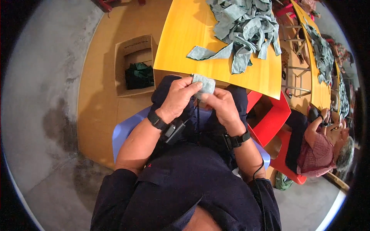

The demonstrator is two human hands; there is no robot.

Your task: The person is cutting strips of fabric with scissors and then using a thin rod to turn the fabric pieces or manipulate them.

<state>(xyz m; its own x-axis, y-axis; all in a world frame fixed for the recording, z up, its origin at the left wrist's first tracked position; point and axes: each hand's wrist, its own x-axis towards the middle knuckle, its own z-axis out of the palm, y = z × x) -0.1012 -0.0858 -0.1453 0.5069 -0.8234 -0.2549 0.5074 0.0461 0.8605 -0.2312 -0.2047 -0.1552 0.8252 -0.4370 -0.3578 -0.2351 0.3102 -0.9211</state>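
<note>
Between my two hands, just off the near edge of the yellow table (181,46), is a small grey-green piece of cloth (207,84). My left hand (179,95) grips its left side, the thumb lying across its face. My right hand (221,104) pinches its lower right corner between thumb and fingers. The cloth looks flat and roughly square; whether it is folded I cannot tell. A heap of long grey-green fabric strips (246,29) covers the far part of the table, and one strip reaches out to the left toward me.
Left of the table stands an open cardboard box (120,73) with dark green cloth (138,75) inside. A red plastic stool (266,115) is by my right knee. Farther right, another person (316,152) sits at a table (319,94) bearing more strips.
</note>
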